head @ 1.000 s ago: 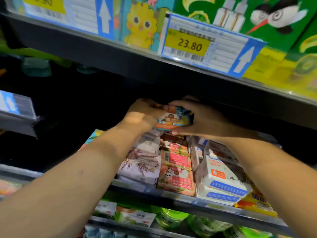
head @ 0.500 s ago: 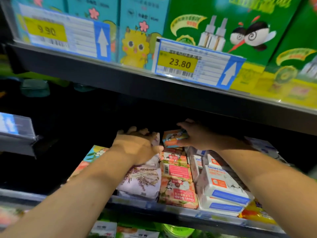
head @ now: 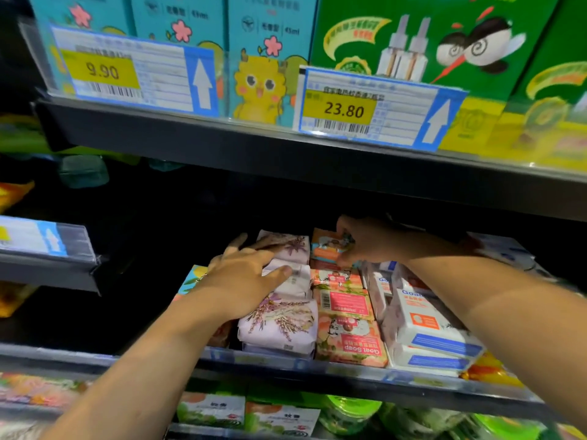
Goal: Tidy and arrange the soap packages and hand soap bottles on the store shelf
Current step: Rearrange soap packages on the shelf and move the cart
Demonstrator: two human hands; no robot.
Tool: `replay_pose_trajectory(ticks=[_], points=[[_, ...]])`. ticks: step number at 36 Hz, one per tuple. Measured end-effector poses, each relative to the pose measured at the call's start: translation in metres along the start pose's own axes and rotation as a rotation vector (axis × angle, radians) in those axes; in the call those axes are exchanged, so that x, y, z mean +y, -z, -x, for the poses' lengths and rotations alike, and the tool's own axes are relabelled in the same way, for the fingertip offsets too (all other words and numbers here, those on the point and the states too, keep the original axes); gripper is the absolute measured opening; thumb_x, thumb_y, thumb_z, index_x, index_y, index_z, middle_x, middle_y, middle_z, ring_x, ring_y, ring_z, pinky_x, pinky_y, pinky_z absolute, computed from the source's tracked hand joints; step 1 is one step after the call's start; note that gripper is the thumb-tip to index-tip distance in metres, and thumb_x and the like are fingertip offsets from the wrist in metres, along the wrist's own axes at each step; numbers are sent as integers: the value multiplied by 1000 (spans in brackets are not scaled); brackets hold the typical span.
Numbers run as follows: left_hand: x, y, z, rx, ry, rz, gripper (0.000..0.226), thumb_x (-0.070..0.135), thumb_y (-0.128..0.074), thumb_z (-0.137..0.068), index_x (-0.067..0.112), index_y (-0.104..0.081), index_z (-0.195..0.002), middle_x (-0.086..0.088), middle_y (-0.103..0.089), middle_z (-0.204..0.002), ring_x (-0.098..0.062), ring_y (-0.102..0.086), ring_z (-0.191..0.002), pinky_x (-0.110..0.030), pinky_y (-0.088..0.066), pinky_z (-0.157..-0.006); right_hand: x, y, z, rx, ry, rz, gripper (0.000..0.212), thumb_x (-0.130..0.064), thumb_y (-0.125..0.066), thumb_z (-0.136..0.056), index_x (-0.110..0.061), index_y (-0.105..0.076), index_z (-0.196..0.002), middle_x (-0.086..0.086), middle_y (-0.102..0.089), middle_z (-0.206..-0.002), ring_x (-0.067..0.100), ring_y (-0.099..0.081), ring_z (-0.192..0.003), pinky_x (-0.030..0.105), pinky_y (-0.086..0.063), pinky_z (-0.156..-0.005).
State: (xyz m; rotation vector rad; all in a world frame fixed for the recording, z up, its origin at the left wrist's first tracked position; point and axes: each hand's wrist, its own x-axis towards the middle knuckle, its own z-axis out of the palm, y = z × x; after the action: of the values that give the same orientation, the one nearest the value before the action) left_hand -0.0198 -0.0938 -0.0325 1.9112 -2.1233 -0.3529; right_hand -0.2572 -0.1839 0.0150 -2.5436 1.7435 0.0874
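Orange soap package (head: 327,246): centre of the frame, at the back of the middle row on the soap shelf, sitting on the peach-pink packs beneath it and gripped by the right hand.
Right hand (head: 368,241): reaches in from the right, fingers curled over the package's top edge and thumb under its lower corner in a narrow pinch.
Handling: it looks like a small, light, fairly stiff pack with a glossy face, so it will probably slide on the wrappers below. The short sides look like the best place to grip, since squeezing the corners could dent it.
Left hand (head: 241,271): left of centre, fingers spread wide and holding nothing, pressed flat on the lavender soap packages with the thumb across the middle one.
Lavender soap packages (head: 279,325): a pale, paper-wrapped row running front to back, just beside the peach-pink row. The wrap looks soft and likely to crease.
Goat Soap packs (head: 349,341): peach-pink, lower centre, at the front of the middle row, lettering upside down to the camera.
White soap packs (head: 425,328): lower right, stacked and leaning against the Goat Soap row.
Shelf rail (head: 286,363): crosses the lower frame.
Price tags: 23.80 tag (head: 346,109) upper centre-right and 9.90 tag (head: 101,71) upper left, on the shelf above.
Hand soap bottles: none can be made out here.
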Motion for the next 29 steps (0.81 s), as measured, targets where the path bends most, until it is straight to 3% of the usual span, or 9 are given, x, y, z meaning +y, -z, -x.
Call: replay_pose_trajectory(ticks=[4, 8, 12, 15, 18, 22, 24, 26, 29], points=[[-5, 1, 4, 25, -13, 58, 59, 63, -37, -97, 39, -33, -151, 7, -33, -156, -15, -18, -146, -31, -24, -115, 3, 15, 1, 33, 11, -96, 46, -32, -75, -86, -15, -59, -126, 4, -61, -124, 19, -57, -108, 31, -47, -90], [-22, 2, 20, 78, -22, 82, 54, 56, -36, -101, 38, -31, -152, 9, -35, -155, -14, -26, -145, -28, -26, -114, -5, 23, 11, 123, 11, -281, 45, -37, -70, -90, -17, -60, -128, 1, -61, -129, 14, -56, -112, 25, -42, -89], [-53, 1, 41, 159, -18, 103, 55, 53, -24, -102, 28, -51, -142, -3, -58, -139, -25, -49, -131, -33, -35, -109, -34, 26, 26, 106, 60, -358, 41, -47, -65, -90, -26, -60, -125, -5, -61, -124, 11, -57, -114, 24, -43, -92], [-76, -3, 52, 257, -48, 86, 55, 46, -28, -98, 17, -65, -128, -8, -66, -126, -33, -61, -116, -44, -50, -99, -61, 25, 39, 35, 99, -395, 43, -55, -64, -89, -34, -55, -126, -5, -64, -119, 13, -61, -109, 30, -48, -92], [-84, 2, 61, 193, 67, 34, 41, 39, -42, -100, 25, -56, -136, 0, -56, -138, -26, -54, -125, -39, -48, -100, -89, 21, 41, 61, 147, -309, 48, -55, -64, -89, -30, -55, -129, -5, -61, -125, 16, -59, -113, 33, -47, -94], [-94, 3, 74, 40, 209, 224, 63, 48, -55, -97, 24, -34, -152, -4, -40, -153, -25, -41, -139, -31, -40, -103, -126, 17, 35, -19, 249, -389, 49, -61, -65, -83, -27, -59, -118, -10, -65, -118, 14, -63, -109, 38, -49, -95], [-94, 4, 79, -9, 244, 322, 76, 53, -60, -92, 24, -27, -154, -2, -37, -156, -23, -38, -141, -28, -39, -103, -138, 12, 31, 11, 284, -314, 45, -51, -69, -86, -27, -59, -124, -7, -67, -116, 17, -62, -111, 37, -46, -98], [-93, 5, 79, -41, 252, 308, 80, 57, -60, -91, 23, -26, -155, 0, -35, -158, -20, -37, -142, -26, -38, -104, -151, 12, 28, 43, 290, -171, 52, -45, -68, -88, -28, -54, -136, -1, -63, -128, 21, -54, -122, 34, -41, -103], [-93, 12, 74, -51, 263, 213, 72, 62, -55, -91, 23, -37, -149, 1, -48, -149, -20, -48, -134, -30, -45, -98, -171, 10, 23, -84, 254, -96, 73, -47, -70, -87, -34, -35, -150, 0, -48, -148, 24, -41, -135, 34, -36, -108]])
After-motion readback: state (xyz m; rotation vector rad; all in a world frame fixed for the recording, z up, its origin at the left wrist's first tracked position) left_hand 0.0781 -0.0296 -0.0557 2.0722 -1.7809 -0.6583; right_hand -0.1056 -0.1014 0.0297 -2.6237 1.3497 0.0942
